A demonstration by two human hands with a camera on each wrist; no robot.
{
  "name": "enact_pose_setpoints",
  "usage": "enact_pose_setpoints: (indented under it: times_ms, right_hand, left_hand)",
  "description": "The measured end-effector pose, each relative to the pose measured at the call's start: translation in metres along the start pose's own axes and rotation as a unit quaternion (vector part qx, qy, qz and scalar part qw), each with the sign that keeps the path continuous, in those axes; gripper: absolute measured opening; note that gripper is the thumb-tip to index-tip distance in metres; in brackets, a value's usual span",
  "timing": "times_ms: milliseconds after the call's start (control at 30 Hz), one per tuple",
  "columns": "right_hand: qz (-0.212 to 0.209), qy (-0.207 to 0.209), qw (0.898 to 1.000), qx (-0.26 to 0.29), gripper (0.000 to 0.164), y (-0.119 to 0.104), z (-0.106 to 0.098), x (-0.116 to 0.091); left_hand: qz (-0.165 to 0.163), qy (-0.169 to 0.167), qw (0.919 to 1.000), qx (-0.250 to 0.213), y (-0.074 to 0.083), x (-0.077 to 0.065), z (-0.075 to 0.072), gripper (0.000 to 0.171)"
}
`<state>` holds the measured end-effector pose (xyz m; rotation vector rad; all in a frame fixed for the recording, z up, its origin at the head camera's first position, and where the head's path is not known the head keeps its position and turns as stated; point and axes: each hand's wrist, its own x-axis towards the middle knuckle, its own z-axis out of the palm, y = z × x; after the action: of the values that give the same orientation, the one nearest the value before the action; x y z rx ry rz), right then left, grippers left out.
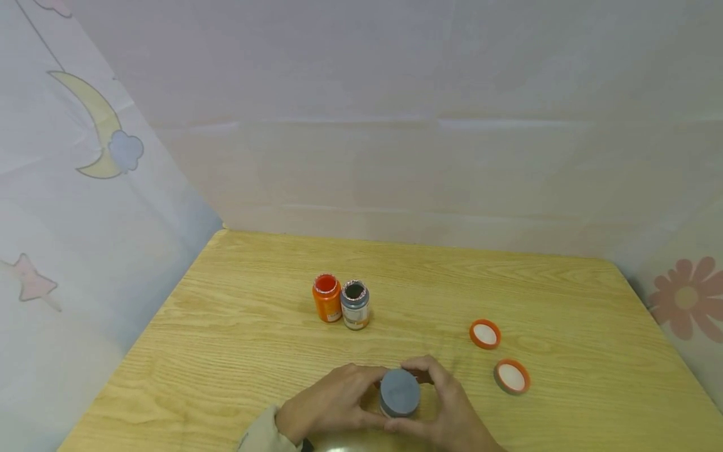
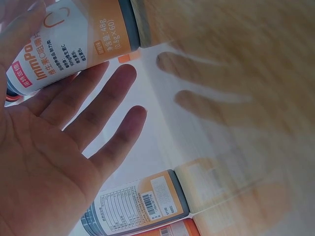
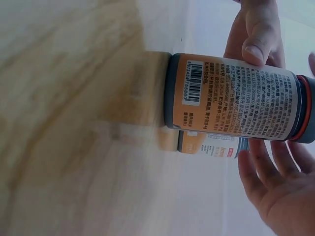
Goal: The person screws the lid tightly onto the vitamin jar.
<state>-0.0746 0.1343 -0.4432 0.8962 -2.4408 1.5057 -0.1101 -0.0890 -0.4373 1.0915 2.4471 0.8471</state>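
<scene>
A white-and-orange labelled supplement bottle (image 3: 226, 98) with a grey lid (image 1: 400, 392) stands upright on the wooden table between my hands. My left hand (image 1: 333, 402) grips it from the left, thumb on the near side of its body. In the left wrist view, the other fingers of that hand spread past the label. From the right, my right hand (image 1: 452, 411) curls thumb and forefinger around the top at the lid. Its lower fingers (image 3: 256, 179) reach behind the bottle in the right wrist view.
Farther back stand an open orange bottle (image 1: 327, 307) and an open grey-rimmed bottle (image 1: 355, 314), side by side. To the right, an orange lid (image 1: 485, 334) and a grey lid with orange inner rim (image 1: 512, 376) lie with white insides up. A cloth backdrop (image 1: 361, 176) borders the table.
</scene>
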Motion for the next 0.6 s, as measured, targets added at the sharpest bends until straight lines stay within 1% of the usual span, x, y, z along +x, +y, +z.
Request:
enact_pose_setpoints:
  times_ms: [67, 133, 200, 300, 433, 500, 600]
  right_hand:
    - [-0.010, -0.009, 1.000, -0.007, 0.071, 0.0011, -0.0001, -0.0011]
    - [-0.028, -0.019, 0.999, -0.009, 0.074, 0.0028, -0.0004, -0.0014]
    - [-0.045, -0.030, 0.999, -0.001, 0.073, 0.0044, -0.0009, -0.0018]
    - [-0.041, -0.030, 0.999, 0.001, 0.068, 0.0033, -0.0013, -0.0012]
    - [-0.019, -0.004, 1.000, -0.010, 0.064, 0.0024, 0.0009, -0.0023]
    - [-0.025, 0.015, 1.000, -0.006, 0.065, 0.0044, 0.0034, -0.0030]
    - [-0.037, 0.037, 0.998, 0.019, 0.068, 0.0068, 0.0077, -0.0025]
  left_hand:
    - [0.002, 0.001, 1.0000, 0.007, -0.0002, -0.0006, 0.0000, 0.059]
    - [0.004, 0.003, 0.9999, 0.014, -0.0004, -0.0009, 0.0003, 0.060]
    - [0.003, 0.005, 0.9999, 0.014, 0.0001, -0.0012, 0.0007, 0.061]
    - [0.002, 0.006, 0.9999, 0.011, 0.0006, -0.0006, 0.0009, 0.061]
    - [-0.003, 0.002, 1.0000, 0.004, 0.0008, 0.0003, 0.0011, 0.062]
    - [-0.005, 0.001, 1.0000, 0.001, 0.0009, 0.0008, 0.0014, 0.062]
    - [-0.010, -0.002, 0.9999, -0.005, 0.0008, 0.0013, 0.0018, 0.062]
